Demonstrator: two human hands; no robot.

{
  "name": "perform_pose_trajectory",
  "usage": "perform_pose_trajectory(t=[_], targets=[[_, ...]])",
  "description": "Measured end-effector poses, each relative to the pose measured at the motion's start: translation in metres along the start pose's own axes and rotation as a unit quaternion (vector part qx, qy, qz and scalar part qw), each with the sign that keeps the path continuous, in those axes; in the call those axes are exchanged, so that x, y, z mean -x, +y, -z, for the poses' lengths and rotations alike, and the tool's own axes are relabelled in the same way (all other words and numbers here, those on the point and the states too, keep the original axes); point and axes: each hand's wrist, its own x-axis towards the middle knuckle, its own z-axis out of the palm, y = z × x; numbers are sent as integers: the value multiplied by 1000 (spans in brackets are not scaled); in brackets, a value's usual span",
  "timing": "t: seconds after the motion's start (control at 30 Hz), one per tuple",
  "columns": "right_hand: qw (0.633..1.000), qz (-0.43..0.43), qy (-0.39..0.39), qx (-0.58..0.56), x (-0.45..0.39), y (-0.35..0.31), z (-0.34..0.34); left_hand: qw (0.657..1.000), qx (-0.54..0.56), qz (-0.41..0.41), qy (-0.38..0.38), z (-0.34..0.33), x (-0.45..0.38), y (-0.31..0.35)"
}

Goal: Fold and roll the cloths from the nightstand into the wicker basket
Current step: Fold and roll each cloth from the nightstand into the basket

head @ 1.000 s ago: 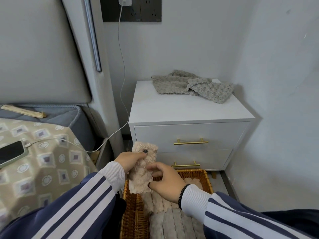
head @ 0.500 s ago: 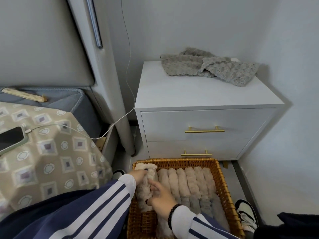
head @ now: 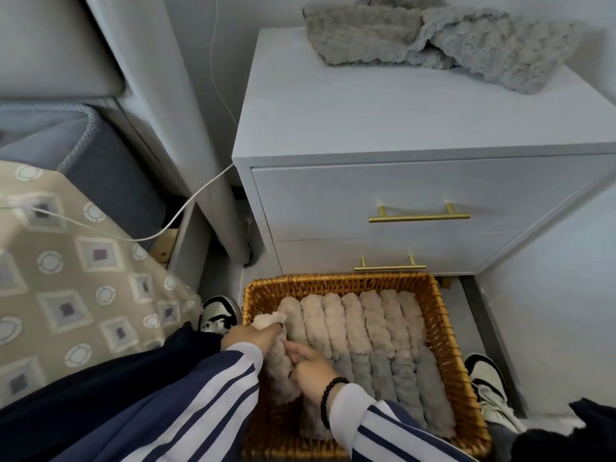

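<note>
Rolled cloth in hand: a beige fluffy roll (head: 278,361) sits at the basket's nine o'clock edge, being tucked in beside the others.
Left hand: the left hand (head: 251,338) grips the roll's far end, fingers curled round it.
Right hand: the right hand (head: 313,368), a dark bead bracelet at the wrist, pinches the roll's middle with curled fingers.
Wicker basket: the wicker basket (head: 443,321) stands on the floor at six o'clock from the nightstand, touching or nearly touching its base.
Done so far: a packed row of rolled cloths (head: 366,328), beige at the far end and grey nearer the person, fills most of the basket.
Left to do: a crumpled grey cloth pile (head: 433,38), perhaps two pieces, lies unfolded at the twelve o'clock edge of the nightstand (head: 333,111) top.
Judgement: the task looks mostly finished; little free room shows in the basket.
Surroundings: a patterned bed cover (head: 66,278) at nine o'clock, a white cable (head: 186,205) trailing across it.
</note>
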Motion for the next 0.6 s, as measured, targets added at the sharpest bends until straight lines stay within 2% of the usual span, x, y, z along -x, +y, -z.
perform_pose_trajectory(t=[0.07,0.17,0.2,0.27,0.33,0.5,0.6], targets=[[999,13,-6,30,-5,-3,2,999,-31,-13,17,-4,-11,3],[998,-13,-41,-40,-18,-2,3,996,-80,-30,29,-9,-26,10],[994,-45,-21,-99,-25,-1,2,995,-91,-35,27,-11,-31,13],[993,-66,-6,-99,-37,0,2,994,-103,-39,21,-14,-41,21],[994,-86,-9,-69,-50,4,2,995,-96,-31,17,-16,-49,30],[998,-60,-24,17,-68,16,-3,992,-121,-33,-20,-23,-58,46],[997,-64,-35,15,-77,21,-1,981,-167,-85,-52,-33,-67,46]])
